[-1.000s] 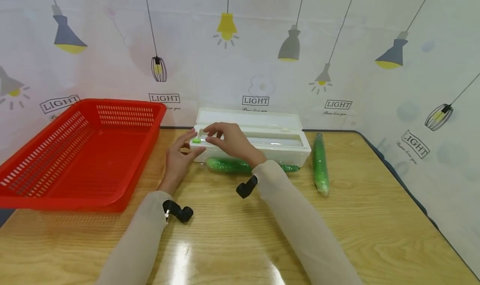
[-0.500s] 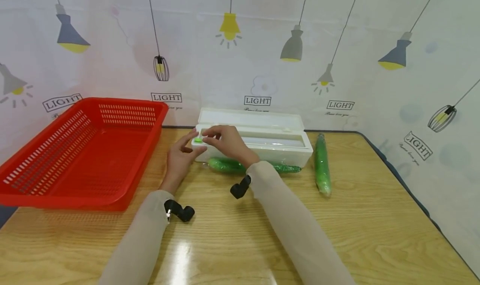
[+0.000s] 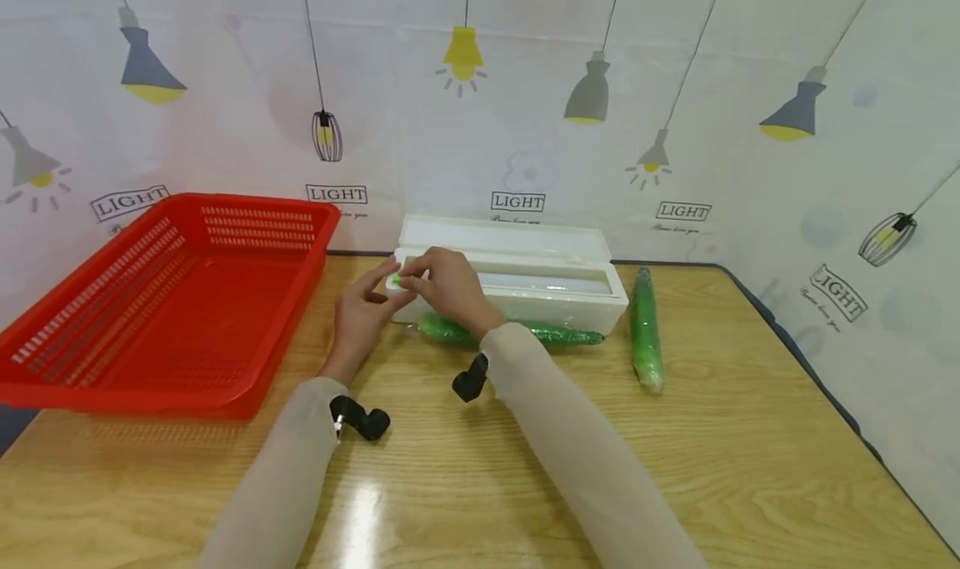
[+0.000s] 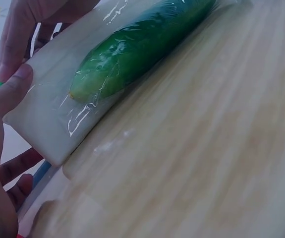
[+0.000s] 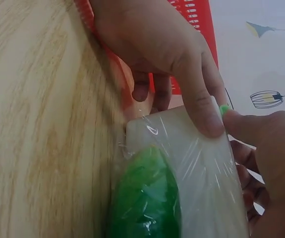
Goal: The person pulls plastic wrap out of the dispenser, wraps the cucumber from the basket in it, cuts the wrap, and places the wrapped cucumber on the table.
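A white cling-film dispenser box [image 3: 555,290] lies with its lid up at the back of the table. My left hand [image 3: 375,298] grips its left end, thumb [image 5: 204,111] pressed on the film-covered front face [image 4: 48,116]. My right hand [image 3: 411,279] reaches over the same end and pinches the small green slider [image 3: 394,279], also seen as the green slider [image 5: 224,109] beside the thumb. A film-wrapped cucumber [image 3: 517,331] lies against the box's front; the wrapped cucumber [image 4: 142,44] shows close up, as does its tip [image 5: 144,198].
A large red plastic basket [image 3: 172,302] stands at the left, close to my left hand. A second wrapped cucumber [image 3: 645,327] lies to the right of the box. The table's right edge [image 3: 817,386] runs along a wall cloth printed with lamps.
My right hand has shifted a little left and closed down onto the green slider at the box's left end. The left hand and box have stayed put.
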Available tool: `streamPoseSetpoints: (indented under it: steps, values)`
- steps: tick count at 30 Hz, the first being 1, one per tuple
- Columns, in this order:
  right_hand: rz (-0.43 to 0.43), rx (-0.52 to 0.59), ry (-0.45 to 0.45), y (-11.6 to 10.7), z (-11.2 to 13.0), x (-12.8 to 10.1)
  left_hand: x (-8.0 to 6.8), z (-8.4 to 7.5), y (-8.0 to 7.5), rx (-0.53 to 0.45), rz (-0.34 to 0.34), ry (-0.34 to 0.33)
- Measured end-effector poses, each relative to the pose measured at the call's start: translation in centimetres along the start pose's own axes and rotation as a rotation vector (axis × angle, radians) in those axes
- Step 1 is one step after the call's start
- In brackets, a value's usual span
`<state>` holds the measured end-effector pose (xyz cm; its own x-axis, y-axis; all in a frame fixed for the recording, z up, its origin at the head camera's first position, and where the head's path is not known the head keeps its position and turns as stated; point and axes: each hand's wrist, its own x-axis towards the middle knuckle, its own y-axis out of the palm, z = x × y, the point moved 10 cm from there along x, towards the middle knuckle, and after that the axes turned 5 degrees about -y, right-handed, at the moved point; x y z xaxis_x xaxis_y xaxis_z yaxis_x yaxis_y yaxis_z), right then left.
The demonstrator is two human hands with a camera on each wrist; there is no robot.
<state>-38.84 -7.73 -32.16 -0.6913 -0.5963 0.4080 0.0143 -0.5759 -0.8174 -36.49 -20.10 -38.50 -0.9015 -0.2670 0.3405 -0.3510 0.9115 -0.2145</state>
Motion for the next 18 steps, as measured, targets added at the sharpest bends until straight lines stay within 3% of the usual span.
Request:
streamPoseSetpoints:
  steps: [18]
  values:
    - [0.000,0.014,-0.030,-0.91,0.21,-0.18,-0.01,-0.43,-0.17,0.092,-0.003,0.055]
